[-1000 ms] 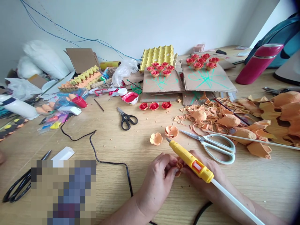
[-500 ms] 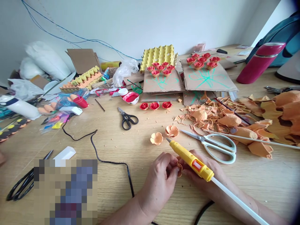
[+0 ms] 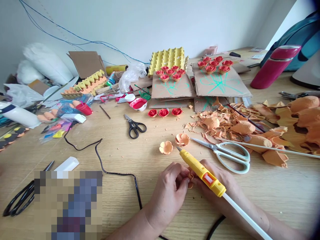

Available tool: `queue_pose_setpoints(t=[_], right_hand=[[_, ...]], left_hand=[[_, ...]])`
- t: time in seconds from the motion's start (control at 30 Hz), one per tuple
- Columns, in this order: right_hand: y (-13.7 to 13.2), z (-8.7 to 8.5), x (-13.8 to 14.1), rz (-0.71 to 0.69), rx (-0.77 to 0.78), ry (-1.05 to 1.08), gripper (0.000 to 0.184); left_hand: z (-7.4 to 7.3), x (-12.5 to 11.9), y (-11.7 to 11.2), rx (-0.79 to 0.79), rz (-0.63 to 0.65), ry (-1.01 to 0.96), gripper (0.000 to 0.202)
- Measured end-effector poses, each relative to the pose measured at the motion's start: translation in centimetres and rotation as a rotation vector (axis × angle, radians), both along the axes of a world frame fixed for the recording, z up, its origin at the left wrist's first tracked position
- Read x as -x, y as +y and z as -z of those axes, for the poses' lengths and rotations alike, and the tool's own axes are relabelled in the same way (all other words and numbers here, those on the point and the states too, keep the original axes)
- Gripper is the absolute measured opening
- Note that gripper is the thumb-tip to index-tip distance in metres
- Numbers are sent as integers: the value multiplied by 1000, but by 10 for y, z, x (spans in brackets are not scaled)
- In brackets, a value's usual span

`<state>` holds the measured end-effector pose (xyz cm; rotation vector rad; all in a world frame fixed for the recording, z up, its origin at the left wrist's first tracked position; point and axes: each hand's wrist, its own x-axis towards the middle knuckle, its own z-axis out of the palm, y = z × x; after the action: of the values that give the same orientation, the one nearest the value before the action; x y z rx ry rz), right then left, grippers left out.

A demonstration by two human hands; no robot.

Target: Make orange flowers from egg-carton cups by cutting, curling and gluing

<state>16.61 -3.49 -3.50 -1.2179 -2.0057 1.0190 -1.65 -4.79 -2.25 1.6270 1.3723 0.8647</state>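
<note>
My left hand is closed, its thumb and fingers pinching a small curled piece of orange egg carton. My right hand is wrapped around a yellow hot glue gun with a white glue stick coming out of its back. The right fingertips, partly hidden under the gun, meet the same carton piece. Just beyond the gun's nozzle sit two orange carton flower cups. White-handled scissors lie open to the right of them.
Black-handled scissors, three red roses and a bowl of red paint stand farther back. Carton scraps are heaped at right, near a red flask. Cardboard sheets carry red flowers. A black cable crosses the table.
The view has shifted slightly, moving most things a little left in the picture. The carton piece has turned slightly between my fingers. Both hands keep their grips.
</note>
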Motion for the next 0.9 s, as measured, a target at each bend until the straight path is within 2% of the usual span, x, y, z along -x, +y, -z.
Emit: queue_pose_setpoints(t=[0.1,0.23,0.4,0.6,0.73,0.9], right_hand=[[0,-3,2,-2,7,35,13],[1,-9,4,7,15,45,14],[0,-4,2,8,12,54,10],[0,7,1,73,26,23,11],[1,5,1,62,93,38,15],[1,-1,0,46,114,72,17]], left_hand=[[2,-1,0,6,-16,-21,19],[2,-1,-1,-48,-3,50,19],[-2,1,-1,-116,67,114,23],[-1,1,0,-43,59,78,22],[1,-1,1,9,28,87,22],[1,-2,2,-19,17,105,20]])
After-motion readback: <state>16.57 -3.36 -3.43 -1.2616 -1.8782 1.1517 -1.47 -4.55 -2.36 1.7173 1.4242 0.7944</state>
